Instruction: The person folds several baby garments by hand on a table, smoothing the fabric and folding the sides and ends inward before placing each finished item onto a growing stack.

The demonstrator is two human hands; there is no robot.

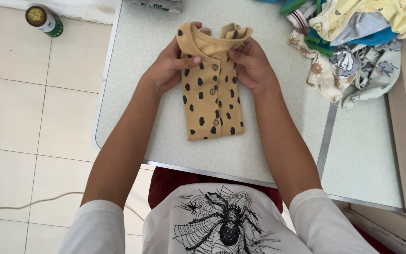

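The person is holding a small mustard-yellow shirt with black spots, folded into a narrow strip and lying on the pale table. Its long axis is running away from the body, collar at the far end, hem at the near end. Both hands are sitting at the collar end, one on each side. The left hand is pinching the left edge, thumb lying across the front near the buttons, fingers curling behind. The right hand is pinching the right collar edge, fingertips pressing on the cloth. Each hand is equally close; the free length is stretching toward the person. A heap of clothes is lying well apart at the right hand's side, and a green can is standing on the floor.
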